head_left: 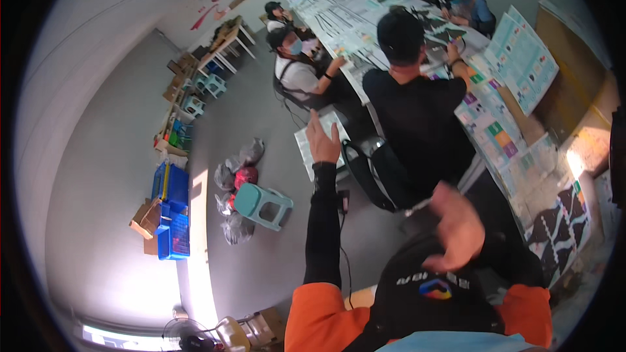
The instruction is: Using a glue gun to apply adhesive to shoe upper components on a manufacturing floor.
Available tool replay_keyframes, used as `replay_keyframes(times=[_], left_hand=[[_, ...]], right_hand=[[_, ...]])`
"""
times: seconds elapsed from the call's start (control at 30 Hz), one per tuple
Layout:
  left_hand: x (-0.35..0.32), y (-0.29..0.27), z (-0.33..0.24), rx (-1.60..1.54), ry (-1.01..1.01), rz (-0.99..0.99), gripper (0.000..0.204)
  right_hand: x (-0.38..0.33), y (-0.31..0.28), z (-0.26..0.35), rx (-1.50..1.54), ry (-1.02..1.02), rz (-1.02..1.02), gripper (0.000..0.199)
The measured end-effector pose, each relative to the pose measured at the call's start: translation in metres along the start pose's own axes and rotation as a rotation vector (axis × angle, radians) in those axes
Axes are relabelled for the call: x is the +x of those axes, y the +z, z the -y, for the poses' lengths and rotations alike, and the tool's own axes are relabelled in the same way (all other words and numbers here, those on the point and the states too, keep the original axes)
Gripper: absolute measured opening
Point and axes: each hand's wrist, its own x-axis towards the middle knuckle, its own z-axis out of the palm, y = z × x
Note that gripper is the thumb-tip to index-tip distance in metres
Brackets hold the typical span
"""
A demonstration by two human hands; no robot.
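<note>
My left hand is raised on an outstretched arm in a black sleeve with an orange upper part. Its fingers stretch upward, the thumb stands apart, and it holds nothing. Behind it in the picture are white sheets at knee height beside a seated person. My right hand is nearer, smeared by motion; its fingers and thumb look apart in a curve, with nothing visible between them. Below it shows black fabric with a colourful emblem. Nearest to both hands is a black chair back, apparently untouched.
A person in black sits just ahead at a long table covered with sheets and dark strips; several others sit farther along. On the floor at left are a green stool, bags and blue crates. A cable trails nearby.
</note>
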Motion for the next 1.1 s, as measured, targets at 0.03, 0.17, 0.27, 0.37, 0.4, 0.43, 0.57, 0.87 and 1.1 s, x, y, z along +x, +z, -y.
replay_keyframes(times=[0.03,0.17,0.27,0.37,0.4,0.43,0.57,0.87,1.1], left_hand=[[-0.028,0.002,-0.020,-0.040,-0.047,-0.018,0.059],[-0.242,0.019,0.071,0.143,-0.130,0.515,0.036],[-0.382,0.012,0.069,-0.098,-0.578,0.896,0.051],[-0.474,-0.020,0.036,-0.183,-0.930,1.608,0.042],[-0.482,-0.024,0.013,-0.187,-1.113,1.716,0.037],[-0.497,-0.037,-0.002,-0.180,-1.322,1.794,0.031],[-0.537,-0.072,-0.014,-0.698,-0.724,1.707,0.029],[-0.532,-0.078,-0.001,-0.583,-1.775,1.336,0.026],[-0.491,-0.052,-0.016,-0.359,-1.559,1.363,0.023]], right_hand=[[-0.012,-0.014,-0.005,-0.228,0.114,-0.177,0.035],[-0.109,-0.039,-0.049,-0.266,0.697,0.645,0.029],[-0.193,-0.047,-0.047,-0.321,0.865,0.472,0.035],[-0.252,-0.073,-0.032,-0.430,1.108,0.591,0.035],[-0.274,-0.088,-0.023,-0.512,1.232,0.706,0.036],[-0.293,-0.096,-0.017,-0.509,1.239,0.702,0.036],[-0.369,-0.124,0.002,-0.418,1.411,0.662,0.033],[-0.372,-0.127,0.008,-0.376,1.437,0.602,0.027],[-0.381,-0.133,0.003,-0.358,1.447,0.520,0.025]])
